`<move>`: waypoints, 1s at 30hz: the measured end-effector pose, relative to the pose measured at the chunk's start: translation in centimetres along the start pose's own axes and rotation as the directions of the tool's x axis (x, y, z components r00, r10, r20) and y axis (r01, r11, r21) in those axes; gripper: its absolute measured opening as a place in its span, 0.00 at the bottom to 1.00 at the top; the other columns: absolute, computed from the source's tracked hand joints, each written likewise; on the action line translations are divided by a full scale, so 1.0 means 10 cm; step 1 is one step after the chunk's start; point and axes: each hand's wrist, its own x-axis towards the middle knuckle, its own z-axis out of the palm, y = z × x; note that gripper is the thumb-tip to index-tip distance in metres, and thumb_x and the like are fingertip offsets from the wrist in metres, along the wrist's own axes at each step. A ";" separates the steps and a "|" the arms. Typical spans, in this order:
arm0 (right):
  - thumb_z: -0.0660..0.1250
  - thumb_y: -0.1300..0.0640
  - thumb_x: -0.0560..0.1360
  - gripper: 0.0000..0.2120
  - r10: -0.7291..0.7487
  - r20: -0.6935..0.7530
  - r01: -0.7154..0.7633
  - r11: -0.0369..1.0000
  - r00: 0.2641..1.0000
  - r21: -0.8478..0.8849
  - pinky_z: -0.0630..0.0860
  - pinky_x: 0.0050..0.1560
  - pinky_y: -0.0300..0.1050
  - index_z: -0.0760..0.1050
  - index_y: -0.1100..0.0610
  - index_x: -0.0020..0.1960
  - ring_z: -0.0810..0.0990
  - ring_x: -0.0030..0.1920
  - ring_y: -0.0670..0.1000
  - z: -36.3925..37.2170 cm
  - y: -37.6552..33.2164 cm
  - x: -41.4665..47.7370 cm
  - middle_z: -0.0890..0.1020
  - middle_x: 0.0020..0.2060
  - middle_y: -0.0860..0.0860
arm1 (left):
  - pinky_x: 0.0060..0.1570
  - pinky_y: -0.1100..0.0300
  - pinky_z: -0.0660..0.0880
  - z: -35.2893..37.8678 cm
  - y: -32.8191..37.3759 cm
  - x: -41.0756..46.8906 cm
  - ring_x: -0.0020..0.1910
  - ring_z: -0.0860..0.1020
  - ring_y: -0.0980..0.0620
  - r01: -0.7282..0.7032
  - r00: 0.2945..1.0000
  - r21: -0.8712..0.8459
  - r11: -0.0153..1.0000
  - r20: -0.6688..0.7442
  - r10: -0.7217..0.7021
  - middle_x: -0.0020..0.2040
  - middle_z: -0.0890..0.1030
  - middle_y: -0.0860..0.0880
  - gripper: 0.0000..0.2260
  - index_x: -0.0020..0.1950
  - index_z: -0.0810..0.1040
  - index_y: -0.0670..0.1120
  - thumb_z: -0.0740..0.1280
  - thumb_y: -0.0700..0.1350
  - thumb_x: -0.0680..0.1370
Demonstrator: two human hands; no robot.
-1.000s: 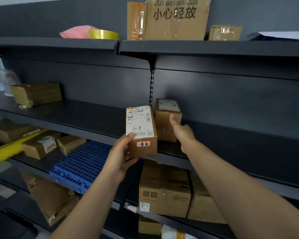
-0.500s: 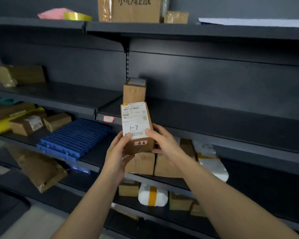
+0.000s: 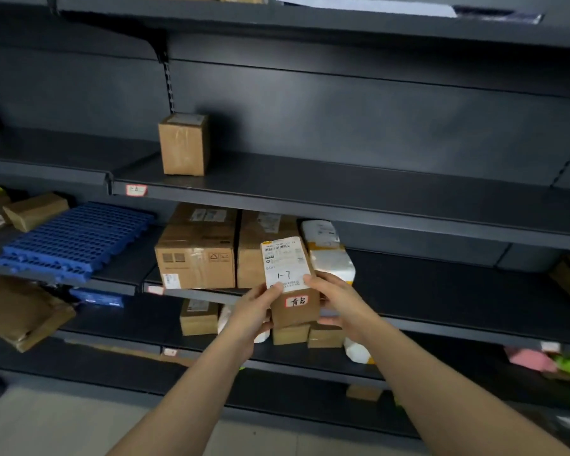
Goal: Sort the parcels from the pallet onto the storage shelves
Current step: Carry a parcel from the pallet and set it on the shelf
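Dark metal shelves fill the frame; at lower centre the left hand and right hand both grip a small labelled parcel, fingers curled round its sides, before stacked boxes

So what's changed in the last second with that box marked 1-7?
The right hand left the small box on the shelf and joined the left hand on the 1-7 parcel, which moved down. The left hand kept its grip; the small box stayed upright.
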 end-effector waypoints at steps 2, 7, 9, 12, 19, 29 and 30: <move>0.70 0.45 0.75 0.22 0.023 -0.033 -0.022 0.998 0.999 0.056 0.78 0.51 0.50 0.73 0.48 0.67 0.82 0.55 0.50 -0.16 0.13 -0.06 0.84 0.54 0.47 | 0.50 0.56 0.78 0.17 -0.08 0.02 0.54 0.80 0.51 -0.027 0.999 0.048 0.998 0.021 0.026 0.55 0.82 0.52 0.14 0.64 0.75 0.54 0.66 0.52 0.79; 0.69 0.47 0.75 0.18 0.072 -0.154 -0.047 0.986 0.985 0.162 0.77 0.49 0.49 0.75 0.49 0.64 0.81 0.52 0.51 -0.61 0.38 -0.09 0.83 0.52 0.49 | 0.60 0.49 0.76 0.65 -0.24 0.18 0.59 0.78 0.50 -0.050 0.993 0.163 0.985 0.114 0.032 0.61 0.80 0.53 0.16 0.67 0.73 0.55 0.66 0.53 0.79; 0.70 0.47 0.75 0.19 0.090 -0.187 -0.054 0.980 0.978 0.190 0.77 0.45 0.48 0.75 0.50 0.64 0.81 0.51 0.51 -0.81 0.46 -0.03 0.84 0.51 0.49 | 0.61 0.46 0.75 0.87 -0.28 0.29 0.60 0.77 0.50 -0.046 0.992 0.213 0.976 0.125 0.020 0.61 0.80 0.53 0.12 0.63 0.73 0.58 0.66 0.53 0.79; 0.70 0.48 0.74 0.19 0.102 -0.239 -0.049 0.975 0.966 0.216 0.76 0.46 0.48 0.75 0.50 0.64 0.81 0.52 0.51 -1.14 0.53 0.10 0.84 0.51 0.49 | 0.58 0.51 0.76 1.21 -0.32 0.52 0.58 0.77 0.53 -0.066 0.989 0.257 0.964 0.148 0.028 0.60 0.80 0.55 0.11 0.62 0.73 0.59 0.65 0.51 0.80; 0.70 0.50 0.75 0.17 0.109 -0.288 -0.022 0.957 0.952 0.289 0.79 0.51 0.50 0.75 0.52 0.62 0.83 0.51 0.53 -1.98 0.70 0.79 0.84 0.51 0.51 | 0.49 0.68 0.71 1.99 -0.44 1.21 0.58 0.76 0.54 -0.206 0.970 0.494 0.845 0.214 0.111 0.62 0.78 0.53 0.17 0.70 0.72 0.52 0.64 0.50 0.81; 0.71 0.49 0.74 0.07 0.173 -0.318 -0.102 0.969 0.932 0.227 0.76 0.43 0.44 0.76 0.47 0.50 0.82 0.50 0.52 -2.49 1.17 1.82 0.83 0.48 0.51 | 0.76 0.46 0.46 2.08 -0.77 2.26 0.79 0.46 0.48 -0.205 0.942 0.971 -0.125 0.230 0.243 0.80 0.50 0.47 0.32 0.79 0.51 0.47 0.61 0.56 0.80; 0.70 0.48 0.75 0.09 0.165 -0.315 -0.098 0.971 0.935 0.216 0.74 0.41 0.43 0.76 0.48 0.53 0.81 0.49 0.51 -2.49 1.20 1.91 0.83 0.48 0.51 | 0.76 0.46 0.45 2.05 -0.81 2.34 0.79 0.45 0.48 -0.195 0.946 0.970 -0.148 0.226 0.231 0.80 0.49 0.47 0.33 0.79 0.50 0.46 0.61 0.56 0.80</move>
